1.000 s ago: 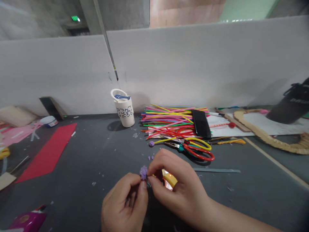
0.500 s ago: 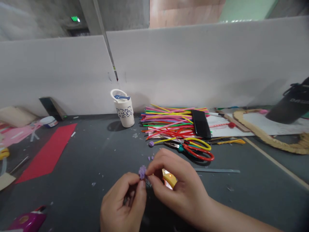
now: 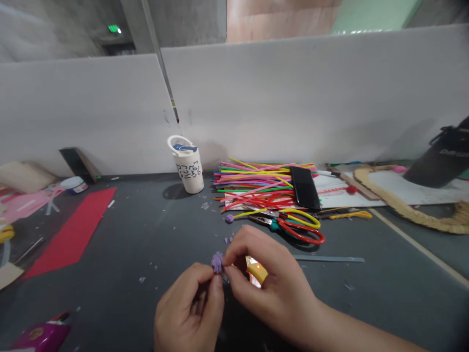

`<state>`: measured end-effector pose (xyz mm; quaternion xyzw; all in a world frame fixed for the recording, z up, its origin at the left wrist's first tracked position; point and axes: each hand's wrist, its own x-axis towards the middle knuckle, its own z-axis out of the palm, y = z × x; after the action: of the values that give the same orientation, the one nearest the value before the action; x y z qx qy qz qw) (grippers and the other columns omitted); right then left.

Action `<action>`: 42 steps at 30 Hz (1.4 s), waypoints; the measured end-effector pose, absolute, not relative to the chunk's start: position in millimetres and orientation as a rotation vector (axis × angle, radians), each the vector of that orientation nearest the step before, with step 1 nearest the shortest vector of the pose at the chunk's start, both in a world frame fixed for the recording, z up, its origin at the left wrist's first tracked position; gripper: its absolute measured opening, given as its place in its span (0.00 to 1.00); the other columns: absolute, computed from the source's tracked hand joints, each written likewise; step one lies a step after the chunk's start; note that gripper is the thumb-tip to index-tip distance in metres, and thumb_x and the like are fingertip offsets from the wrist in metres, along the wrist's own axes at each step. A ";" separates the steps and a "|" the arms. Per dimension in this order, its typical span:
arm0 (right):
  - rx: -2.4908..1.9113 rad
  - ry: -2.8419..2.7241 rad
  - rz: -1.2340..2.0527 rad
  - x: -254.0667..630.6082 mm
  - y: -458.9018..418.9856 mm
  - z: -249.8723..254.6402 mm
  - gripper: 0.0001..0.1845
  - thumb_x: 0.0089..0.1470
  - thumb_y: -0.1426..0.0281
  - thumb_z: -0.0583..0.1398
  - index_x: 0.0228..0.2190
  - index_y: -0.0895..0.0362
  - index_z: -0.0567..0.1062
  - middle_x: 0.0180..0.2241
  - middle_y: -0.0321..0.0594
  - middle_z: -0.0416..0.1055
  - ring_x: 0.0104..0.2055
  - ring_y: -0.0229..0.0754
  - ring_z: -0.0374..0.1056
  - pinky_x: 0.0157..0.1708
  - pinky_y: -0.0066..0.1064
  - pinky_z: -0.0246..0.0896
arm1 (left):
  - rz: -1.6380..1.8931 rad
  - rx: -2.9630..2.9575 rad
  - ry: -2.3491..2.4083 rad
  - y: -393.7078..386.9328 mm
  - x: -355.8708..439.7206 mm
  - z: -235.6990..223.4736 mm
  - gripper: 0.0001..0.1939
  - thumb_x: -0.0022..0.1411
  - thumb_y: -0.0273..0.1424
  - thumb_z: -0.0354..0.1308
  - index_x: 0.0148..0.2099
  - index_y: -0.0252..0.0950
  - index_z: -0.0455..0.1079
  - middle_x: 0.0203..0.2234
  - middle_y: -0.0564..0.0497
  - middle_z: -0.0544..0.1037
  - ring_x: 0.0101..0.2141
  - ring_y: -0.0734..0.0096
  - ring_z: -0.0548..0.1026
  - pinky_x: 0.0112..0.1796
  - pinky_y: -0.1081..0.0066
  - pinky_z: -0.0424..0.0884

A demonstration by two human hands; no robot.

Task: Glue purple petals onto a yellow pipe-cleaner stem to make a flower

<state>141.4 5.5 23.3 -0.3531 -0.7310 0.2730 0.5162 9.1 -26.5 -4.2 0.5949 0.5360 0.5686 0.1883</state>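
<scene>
Low in the middle of the view, both my hands meet over the dark grey table point(image 3: 154, 230). My left hand point(image 3: 188, 310) is closed, thumb and forefinger pinching a small fuzzy purple tuft point(image 3: 217, 262) from below. My right hand point(image 3: 269, 283) is closed too, its fingertips pinching the same tuft from the right. A yellow object point(image 3: 257, 270) shows inside the right palm; what it is I cannot make out.
A heap of coloured pipe cleaners point(image 3: 256, 183) with a black phone point(image 3: 305, 187) on it lies behind the hands. Red and yellow scissors point(image 3: 298, 227) lie near. A white cup point(image 3: 188, 164), a red sheet point(image 3: 75, 230), a purple-pink tool point(image 3: 42, 336) and white partitions surround the spot.
Almost nothing has changed; both hands stay pinched on the purple tuft and shift only slightly.
</scene>
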 end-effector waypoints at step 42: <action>-0.688 -1.905 0.360 148.0 4.7 23.0 0.06 0.54 0.81 0.57 0.31 0.61 0.74 0.27 0.38 0.68 0.27 0.35 0.62 0.26 0.25 0.59 | 1.688 1.769 1.411 -24.2 7.8 -2.7 0.11 0.57 0.24 0.57 0.32 0.47 0.76 0.17 0.64 0.72 0.17 0.80 0.67 0.21 0.80 0.64</action>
<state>148.0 4.7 23.0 -0.2866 -0.7931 0.1500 0.5160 7.8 -24.2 -2.7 0.6186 0.4935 0.5905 0.1584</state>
